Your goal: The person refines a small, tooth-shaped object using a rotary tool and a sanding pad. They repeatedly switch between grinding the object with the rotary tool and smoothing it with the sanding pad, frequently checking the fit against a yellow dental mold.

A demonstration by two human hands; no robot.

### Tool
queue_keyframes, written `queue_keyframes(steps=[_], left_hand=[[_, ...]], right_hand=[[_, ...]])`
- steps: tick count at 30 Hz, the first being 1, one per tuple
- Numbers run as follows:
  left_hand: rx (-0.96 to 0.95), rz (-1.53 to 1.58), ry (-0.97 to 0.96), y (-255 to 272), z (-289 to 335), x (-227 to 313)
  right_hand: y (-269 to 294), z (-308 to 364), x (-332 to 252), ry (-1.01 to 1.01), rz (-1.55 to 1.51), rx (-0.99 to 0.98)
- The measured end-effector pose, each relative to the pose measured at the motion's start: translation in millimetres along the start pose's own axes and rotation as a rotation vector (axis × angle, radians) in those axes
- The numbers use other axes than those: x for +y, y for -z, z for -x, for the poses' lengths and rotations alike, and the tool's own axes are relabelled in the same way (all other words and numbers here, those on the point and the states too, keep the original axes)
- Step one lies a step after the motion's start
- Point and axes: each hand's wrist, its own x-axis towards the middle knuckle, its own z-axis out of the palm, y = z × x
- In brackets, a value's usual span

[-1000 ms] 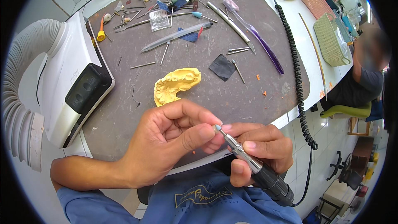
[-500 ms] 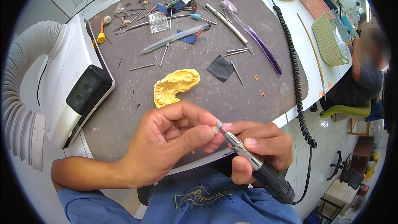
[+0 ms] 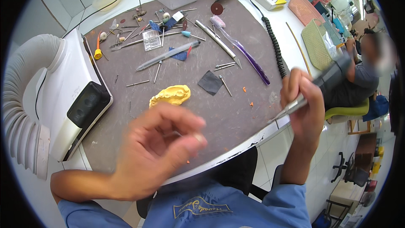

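Note:
My left hand point(image 3: 154, 154) is blurred, its thumb and forefinger closed on a small pale tooth crown point(image 3: 198, 137) that barely shows between the fingertips. Raised at the right, over the table's edge, my right hand point(image 3: 304, 103) grips a rotary handpiece point(image 3: 331, 76) with a black body and metal nose. The handpiece slants down to the left, its tip near the table edge and well apart from the crown; which bit it bears is too blurred to tell. Just beyond my left hand lies a yellow plaster dental cast point(image 3: 175, 94), partly covered by it.
A white suction unit point(image 3: 78, 97) with a ribbed hose point(image 3: 19, 80) stands at left. Several burs, a clear pen point(image 3: 168, 55), a craft knife point(image 3: 217, 42), a purple toothbrush point(image 3: 247, 55) and dark sandpaper point(image 3: 210, 82) lie on the brown mat. Baskets point(image 3: 316, 44) and a seated person are at right.
My right hand has carried the handpiece up and right, away from the crown, and its nose has swung to point down-left. My left hand has moved slightly left, still pinching the crown.

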Motion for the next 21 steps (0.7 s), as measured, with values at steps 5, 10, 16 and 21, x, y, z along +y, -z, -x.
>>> queue_keyframes(steps=[5, 10, 16, 21], left_hand=[[0.141, -0.214, -0.144, 24.9, -21.3, 19.4], [0.227, -0.112, -0.038, 43.1, -35.9, 16.7], [0.198, -0.175, 0.015, 41.7, -31.6, 16.1], [0.195, -0.169, 0.023, 39.6, -31.0, 17.0]], right_hand=[[24.0, -46.7, -18.6, -0.064, 0.696, 0.119], [17.1, -69.0, -12.8, 0.002, 1.223, 0.065], [6.8, -69.1, 2.0, 0.079, 1.492, 0.004], [-4.2, -63.4, -3.0, 0.101, 1.568, 0.018]])
